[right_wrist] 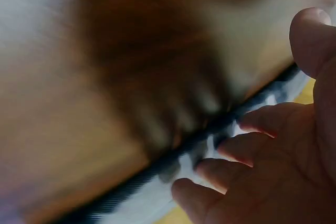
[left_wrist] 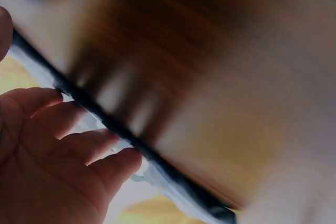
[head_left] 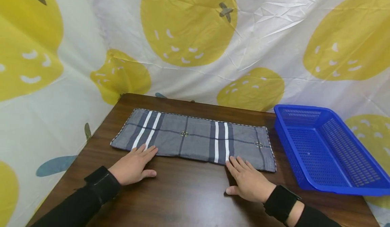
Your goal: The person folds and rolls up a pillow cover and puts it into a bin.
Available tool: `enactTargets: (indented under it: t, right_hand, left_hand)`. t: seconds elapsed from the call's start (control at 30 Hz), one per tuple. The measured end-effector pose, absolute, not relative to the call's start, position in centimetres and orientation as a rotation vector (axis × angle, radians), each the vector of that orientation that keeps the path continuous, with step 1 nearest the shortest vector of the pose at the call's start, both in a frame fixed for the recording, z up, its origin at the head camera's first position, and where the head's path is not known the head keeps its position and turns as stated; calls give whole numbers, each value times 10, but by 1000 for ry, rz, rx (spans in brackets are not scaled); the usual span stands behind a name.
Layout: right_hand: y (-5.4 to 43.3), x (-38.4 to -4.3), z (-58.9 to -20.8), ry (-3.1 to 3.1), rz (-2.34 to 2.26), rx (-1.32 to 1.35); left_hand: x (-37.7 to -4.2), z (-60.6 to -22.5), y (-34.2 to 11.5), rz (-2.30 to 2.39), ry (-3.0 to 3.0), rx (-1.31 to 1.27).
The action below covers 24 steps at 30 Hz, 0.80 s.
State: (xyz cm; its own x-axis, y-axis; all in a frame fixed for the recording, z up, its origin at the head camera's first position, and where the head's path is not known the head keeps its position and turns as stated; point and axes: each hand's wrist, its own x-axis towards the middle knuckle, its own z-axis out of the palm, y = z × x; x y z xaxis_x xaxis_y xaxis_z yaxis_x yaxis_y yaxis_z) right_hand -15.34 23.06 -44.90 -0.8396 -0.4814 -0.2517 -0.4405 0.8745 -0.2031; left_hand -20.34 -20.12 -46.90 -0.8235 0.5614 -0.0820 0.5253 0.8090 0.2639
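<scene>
A grey checked cloth [head_left: 198,140] with white and navy stripes and a piped edge lies in a long folded strip across the table. My left hand [head_left: 133,164] is palm down at its near edge, fingertips on the left white stripes and thumb out to the side. At the right stripes, my right hand [head_left: 248,179] lies the same way, fingertips right at the near edge. Both wrist views show the fingers of the left hand [left_wrist: 58,150] and the right hand [right_wrist: 257,166] extended against the cloth's dark edge, with nothing gripped.
A blue plastic basket [head_left: 290,152] with perforated walls stands to the right of the cloth, near the table's right side. The brown wooden table [head_left: 189,189] is shiny in front. A white curtain [head_left: 189,78] with yellow fruit prints hangs behind and along the left.
</scene>
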Motion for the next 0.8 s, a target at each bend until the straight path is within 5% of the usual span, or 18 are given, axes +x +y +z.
enactTargets:
  t: [0.8]
  right_hand:
    - [312, -145, -456, 2833, -169, -404]
  left_hand:
    - [-219, -471, -265, 204, 2955, 403]
